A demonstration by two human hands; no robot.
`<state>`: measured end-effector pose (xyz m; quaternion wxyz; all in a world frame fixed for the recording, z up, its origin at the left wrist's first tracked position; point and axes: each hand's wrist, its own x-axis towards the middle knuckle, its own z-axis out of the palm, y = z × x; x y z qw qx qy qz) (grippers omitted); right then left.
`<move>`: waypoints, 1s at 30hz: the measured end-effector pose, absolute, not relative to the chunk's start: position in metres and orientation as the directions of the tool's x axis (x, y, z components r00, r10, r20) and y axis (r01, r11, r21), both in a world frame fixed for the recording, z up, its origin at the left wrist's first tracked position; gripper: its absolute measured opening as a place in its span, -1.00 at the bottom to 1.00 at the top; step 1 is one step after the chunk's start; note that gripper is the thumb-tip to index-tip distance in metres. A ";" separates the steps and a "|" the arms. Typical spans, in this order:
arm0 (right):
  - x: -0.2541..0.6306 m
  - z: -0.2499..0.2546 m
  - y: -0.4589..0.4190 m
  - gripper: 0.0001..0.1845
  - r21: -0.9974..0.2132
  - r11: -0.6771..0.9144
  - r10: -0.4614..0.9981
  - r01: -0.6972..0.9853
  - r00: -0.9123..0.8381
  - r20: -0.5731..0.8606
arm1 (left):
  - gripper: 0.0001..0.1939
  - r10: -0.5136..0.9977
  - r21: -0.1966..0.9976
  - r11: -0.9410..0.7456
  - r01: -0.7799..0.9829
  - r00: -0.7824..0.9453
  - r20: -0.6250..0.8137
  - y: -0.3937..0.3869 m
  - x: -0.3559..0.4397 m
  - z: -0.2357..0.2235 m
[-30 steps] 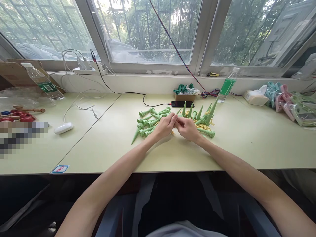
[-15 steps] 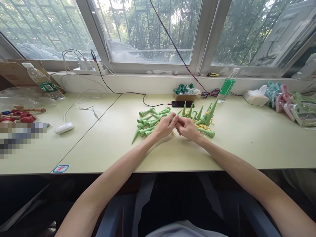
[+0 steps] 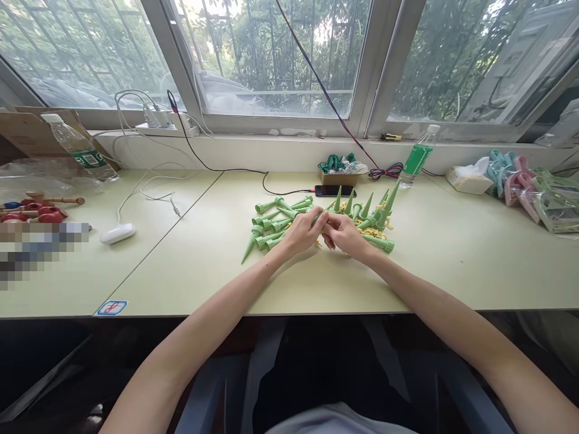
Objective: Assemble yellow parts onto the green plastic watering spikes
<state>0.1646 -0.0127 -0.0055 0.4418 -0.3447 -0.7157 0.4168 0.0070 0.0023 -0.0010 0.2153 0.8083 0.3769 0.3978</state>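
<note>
My left hand [image 3: 302, 232] and my right hand [image 3: 344, 234] meet fingertip to fingertip over the table, both closed. A slim green plastic watering spike [image 3: 330, 206] shows at the left fingers, mostly covered by them. Whatever the right fingers pinch is hidden, either a small part or the same spike. Left of my hands lies a pile of green spikes [image 3: 274, 226] with ribbed, hollow ends. To the right, several spikes [image 3: 384, 211] stand or lean tip up among small yellow pieces [image 3: 371, 231].
Behind the spikes lie a phone [image 3: 335, 190] on a cable and a small cardboard box [image 3: 339, 178]. A water bottle [image 3: 417, 158], tissue pack [image 3: 469, 176] and bagged plastic items [image 3: 520, 187] stand right. On the left are a white charger [image 3: 117, 234], wooden toys [image 3: 36, 211] and another bottle [image 3: 81, 150].
The right fingers have shifted slightly, curling a little differently at the meeting point. My left hand stays almost still, and the piles look the same.
</note>
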 end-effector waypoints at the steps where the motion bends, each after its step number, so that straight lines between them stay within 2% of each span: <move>1: 0.165 -0.005 -0.013 -0.57 -0.905 0.407 0.865 0.121 -0.370 0.340 | -0.61 0.783 0.651 -0.620 0.438 0.399 0.478 0.003 0.007 -0.001; 9: 0.164 -0.007 -0.012 -0.49 -0.929 0.345 0.902 0.132 -0.321 0.289 | -0.61 0.817 0.722 -0.567 0.396 0.386 0.429 0.003 0.008 -0.001; 17: 0.164 -0.006 -0.012 -0.50 -0.915 0.356 0.901 0.189 -0.328 0.283 | -0.65 0.807 0.714 -0.577 0.397 0.412 0.423 0.002 0.008 0.000; 30: 0.163 -0.004 -0.013 -0.53 -0.921 0.365 0.895 0.137 -0.323 0.307 | -0.66 0.814 0.713 -0.569 0.409 0.407 0.415 0.002 0.008 0.001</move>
